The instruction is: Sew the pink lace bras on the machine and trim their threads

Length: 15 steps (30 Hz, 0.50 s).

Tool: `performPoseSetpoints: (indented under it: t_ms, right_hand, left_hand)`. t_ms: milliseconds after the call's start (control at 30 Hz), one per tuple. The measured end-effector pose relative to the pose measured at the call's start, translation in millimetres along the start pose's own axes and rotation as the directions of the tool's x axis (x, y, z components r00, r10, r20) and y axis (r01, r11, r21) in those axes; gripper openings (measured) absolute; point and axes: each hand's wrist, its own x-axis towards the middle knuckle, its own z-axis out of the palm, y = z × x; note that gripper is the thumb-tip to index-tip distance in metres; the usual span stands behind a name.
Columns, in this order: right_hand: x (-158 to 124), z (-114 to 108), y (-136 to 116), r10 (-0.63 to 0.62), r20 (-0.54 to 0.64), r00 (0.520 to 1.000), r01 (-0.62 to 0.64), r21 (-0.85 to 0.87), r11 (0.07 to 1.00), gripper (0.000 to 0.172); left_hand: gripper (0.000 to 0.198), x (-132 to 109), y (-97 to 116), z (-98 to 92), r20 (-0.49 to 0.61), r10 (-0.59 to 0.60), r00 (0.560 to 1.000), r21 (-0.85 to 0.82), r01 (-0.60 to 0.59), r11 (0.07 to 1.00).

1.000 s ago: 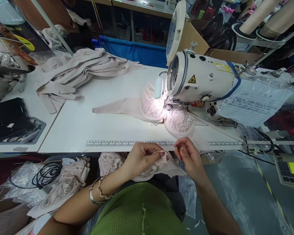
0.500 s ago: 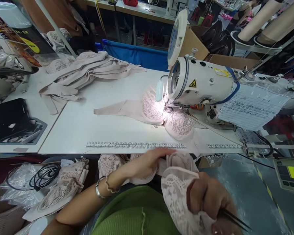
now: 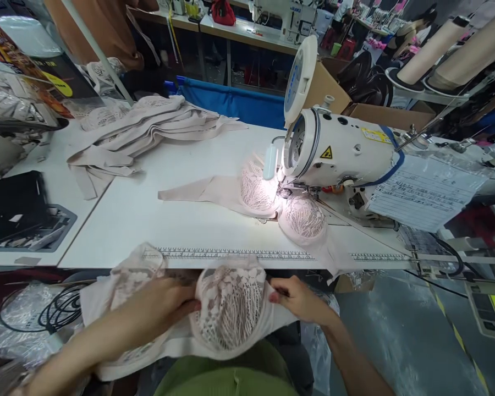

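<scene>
A pale pink lace bra [image 3: 231, 308] is spread across my lap, below the table's front edge, with one cup facing up. My left hand [image 3: 169, 302] is closed on it between the two cups. On the cup's other side, my right hand [image 3: 295, 297] pinches the edge where the wing begins. A second pink bra [image 3: 303, 217] lies on the white table under the needle area of the sewing machine [image 3: 338, 146]. The machine's lamp lights its cups brightly. No tweezers show in either hand.
A pile of beige bra pieces [image 3: 148, 129] lies at the table's back left. A printed ruler [image 3: 231, 254] runs along the front edge. At left are a black tray [image 3: 16, 206] and plastic bags with a coiled cable [image 3: 61, 308]. Thread cones [image 3: 433, 49] stand at right.
Both hands have come down onto the bra in my lap, now spread out between them. The dark tweezers seen in my right hand no longer show. The bra at the machine has stayed put.
</scene>
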Motion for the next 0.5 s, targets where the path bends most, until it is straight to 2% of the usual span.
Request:
performPoseSetpoints:
  t_ms: [67, 133, 167, 200, 233, 267, 300, 333, 367, 400, 433, 467, 500]
  right_hand:
    - [9.8, 20.3, 20.4, 0.198, -0.033, 0.98, -0.199, -0.302, 0.932, 0.031]
    - [14.2, 33.8, 35.2, 0.289, -0.107, 0.951, -0.303, -0.504, 0.809, 0.019]
    - [14.3, 37.4, 39.7, 0.306, -0.135, 0.942, -0.328, -0.553, 0.766, 0.02]
    - [13.2, 39.1, 42.1, 0.315, -0.155, 0.936, -0.344, -0.575, 0.742, 0.023]
    - [11.4, 39.3, 42.8, 0.328, -0.164, 0.93, -0.36, -0.582, 0.729, 0.025]
    - [9.1, 38.3, 41.9, 0.316, -0.166, 0.934, -0.35, -0.597, 0.722, 0.027]
    - [6.8, 36.1, 39.6, 0.253, -0.163, 0.954, -0.299, -0.622, 0.724, 0.028]
    - [4.7, 32.7, 36.2, 0.127, -0.156, 0.98, -0.199, -0.655, 0.729, 0.026]
    - [3.3, 27.6, 31.7, -0.055, -0.146, 0.988, -0.063, -0.697, 0.714, 0.025]
    - [2.8, 20.3, 26.7, -0.263, -0.13, 0.956, 0.081, -0.744, 0.663, 0.026]
    - [3.5, 10.3, 21.3, -0.454, -0.116, 0.883, 0.196, -0.788, 0.583, 0.028]
    - [5.7, -2.5, 16.1, -0.589, -0.122, 0.799, 0.247, -0.826, 0.507, 0.028]
    - [9.6, -18.2, 11.5, -0.648, -0.146, 0.747, 0.236, -0.853, 0.465, 0.024]
  left_hand:
    - [0.018, -5.2, -8.0, 15.0, 0.034, -0.095, 0.995, 0.073, 0.092, 0.993]
    - [0.013, -9.2, -13.2, 30.2, 0.062, -0.203, 0.977, 0.19, 0.188, 0.964]
    - [0.017, -10.5, -14.1, 36.2, 0.046, -0.237, 0.971, 0.262, 0.217, 0.94]
    - [0.023, -11.1, -13.8, 40.1, 0.007, -0.228, 0.974, 0.329, 0.213, 0.92]
    - [0.027, -10.6, -12.2, 41.2, -0.047, -0.157, 0.986, 0.381, 0.163, 0.91]
    - [0.029, -8.5, -9.8, 39.1, -0.111, -0.02, 0.994, 0.418, 0.065, 0.906]
    - [0.028, -4.4, -7.0, 33.6, -0.176, 0.161, 0.971, 0.445, -0.068, 0.893]
    - [0.024, 2.4, -4.5, 24.9, -0.223, 0.347, 0.911, 0.467, -0.213, 0.858]
    - [0.02, 12.1, -2.9, 13.4, -0.262, 0.5, 0.826, 0.48, -0.338, 0.81]
    - [0.019, 24.9, -2.8, -0.1, -0.295, 0.589, 0.753, 0.491, -0.409, 0.769]
    - [0.02, 40.5, -4.4, -14.8, -0.305, 0.622, 0.721, 0.494, -0.438, 0.751]
    - [0.021, 58.5, -7.8, -29.9, -0.365, 0.595, 0.716, 0.477, -0.405, 0.78]
    - [0.023, 77.9, -12.8, -44.6, -0.421, 0.544, 0.726, 0.461, -0.346, 0.817]
